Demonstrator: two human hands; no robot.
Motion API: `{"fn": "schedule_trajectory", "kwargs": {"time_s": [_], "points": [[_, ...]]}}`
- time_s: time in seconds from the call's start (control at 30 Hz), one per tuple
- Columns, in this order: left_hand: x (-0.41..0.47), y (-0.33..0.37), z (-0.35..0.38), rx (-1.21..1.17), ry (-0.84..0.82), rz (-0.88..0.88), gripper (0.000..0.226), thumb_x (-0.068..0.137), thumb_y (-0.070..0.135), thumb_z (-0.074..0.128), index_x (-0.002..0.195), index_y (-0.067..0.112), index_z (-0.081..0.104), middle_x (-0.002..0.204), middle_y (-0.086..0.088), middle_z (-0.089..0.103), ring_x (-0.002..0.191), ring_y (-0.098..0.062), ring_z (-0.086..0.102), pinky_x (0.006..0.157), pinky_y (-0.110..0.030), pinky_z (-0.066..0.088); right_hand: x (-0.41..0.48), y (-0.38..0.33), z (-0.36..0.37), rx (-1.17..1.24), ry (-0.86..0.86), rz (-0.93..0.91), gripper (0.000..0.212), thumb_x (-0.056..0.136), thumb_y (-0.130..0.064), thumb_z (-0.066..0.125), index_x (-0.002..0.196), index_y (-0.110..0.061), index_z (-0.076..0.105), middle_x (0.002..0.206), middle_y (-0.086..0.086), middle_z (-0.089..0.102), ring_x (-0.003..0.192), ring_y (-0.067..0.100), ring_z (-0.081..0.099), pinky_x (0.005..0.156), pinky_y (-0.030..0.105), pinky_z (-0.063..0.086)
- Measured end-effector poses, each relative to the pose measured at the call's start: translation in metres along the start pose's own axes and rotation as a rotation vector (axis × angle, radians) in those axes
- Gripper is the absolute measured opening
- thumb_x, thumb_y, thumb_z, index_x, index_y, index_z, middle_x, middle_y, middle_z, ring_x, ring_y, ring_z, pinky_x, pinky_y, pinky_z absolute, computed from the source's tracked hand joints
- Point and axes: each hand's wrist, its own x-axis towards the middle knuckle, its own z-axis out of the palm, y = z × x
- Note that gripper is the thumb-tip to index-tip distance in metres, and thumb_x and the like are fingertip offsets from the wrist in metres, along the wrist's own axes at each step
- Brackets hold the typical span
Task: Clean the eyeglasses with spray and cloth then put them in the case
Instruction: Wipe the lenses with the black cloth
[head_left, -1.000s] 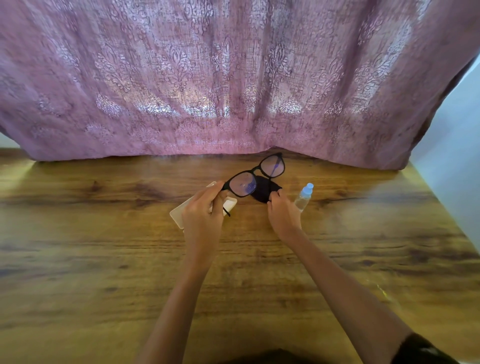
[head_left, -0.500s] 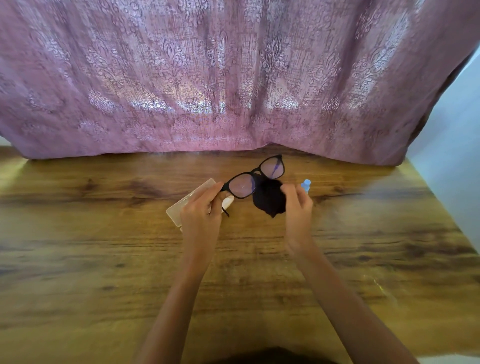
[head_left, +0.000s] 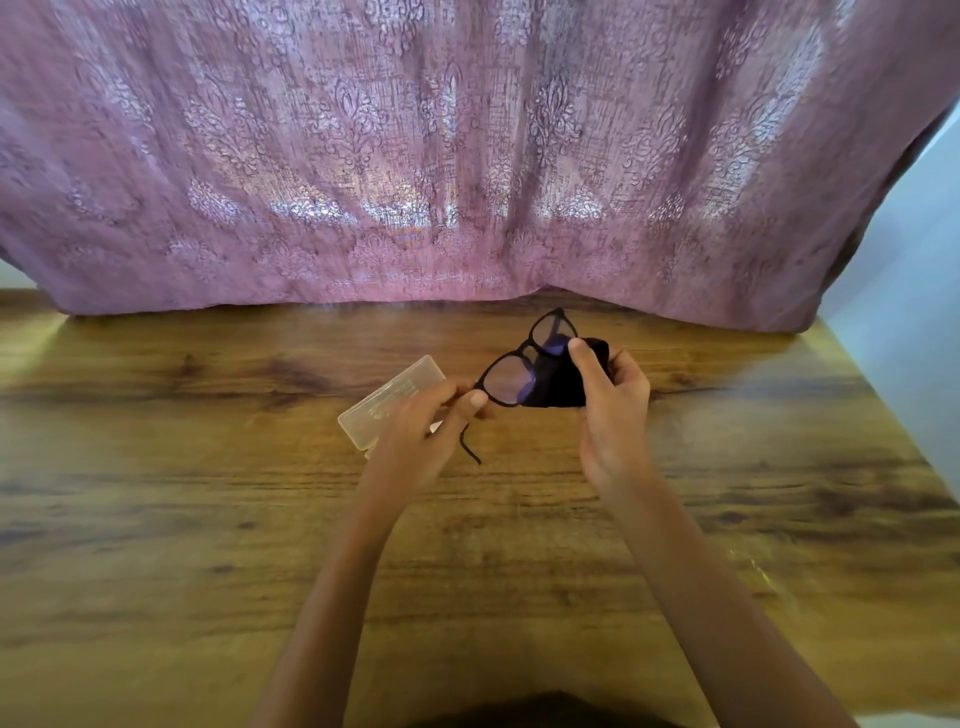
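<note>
A mauve patterned fabric curtain (head_left: 363, 171) hangs across the full back of the scene, its hem meeting the far edge of a brown wood-grain table (head_left: 156, 519). Left of centre, a translucent pale-yellow rectangular plastic case (head_left: 392, 397) lies flat on the table, long axis running from near-left to far-right; its near end is covered by the left hand (head_left: 421, 441), and whether its lid is closed cannot be determined. The left hand's thumb and fingers pinch the left end of the black-framed eyeglasses (head_left: 506, 382) at the hinge. The eyeglasses are held above the table at centre, between the two hands; their long axis rises from lower left to upper right, away from the person, lenses showing a violet sheen. One thin temple arm hangs down below the left hand; the other is not visible. A black cleaning cloth (head_left: 558, 384) sits against the right-hand lens and hides part of it. The right hand (head_left: 615, 415) has its fingers curled around the cloth, thumb pressing it at that lens. A pale wall (head_left: 914, 322) closes the right side. A dark shape at the bottom edge is cut off and unidentifiable.
</note>
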Motion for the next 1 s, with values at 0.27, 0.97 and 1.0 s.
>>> {"fn": "schedule_trajectory", "kwargs": {"time_s": [0.27,0.97,1.0], "points": [[-0.001,0.002,0.01,-0.136,0.039,-0.096,0.025,0.103,0.025,0.041,0.081,0.018,0.051,0.074,0.01,0.054,0.07,-0.002,0.051,0.065,-0.016,0.039,-0.006,-0.001,-0.011,-0.264,-0.011,-0.247,0.01,0.086,-0.025,0.073,0.083,-0.018,0.067,0.079,0.003,0.064,0.077,0.017,0.06,0.072,0.037,0.052],[0.009,0.006,0.02,-0.254,0.125,-0.101,0.028,0.101,0.028,0.038,0.077,0.021,0.05,0.067,0.012,0.047,0.066,-0.005,0.043,0.064,-0.019,0.036,-0.037,0.018,0.002,-0.89,-0.191,-1.231,0.018,0.091,-0.004,0.065,0.106,0.001,0.073,0.101,0.012,0.068,0.094,0.023,0.059,0.088,0.027,0.047],[0.009,0.006,0.02,-0.261,0.119,-0.1,0.028,0.101,0.028,0.038,0.076,0.024,0.049,0.067,0.012,0.046,0.066,-0.006,0.043,0.064,-0.02,0.036,-0.037,0.018,0.003,-0.901,-0.2,-1.233,0.018,0.089,-0.002,0.066,0.107,0.0,0.072,0.101,0.011,0.068,0.094,0.022,0.059,0.086,0.029,0.048]]}}
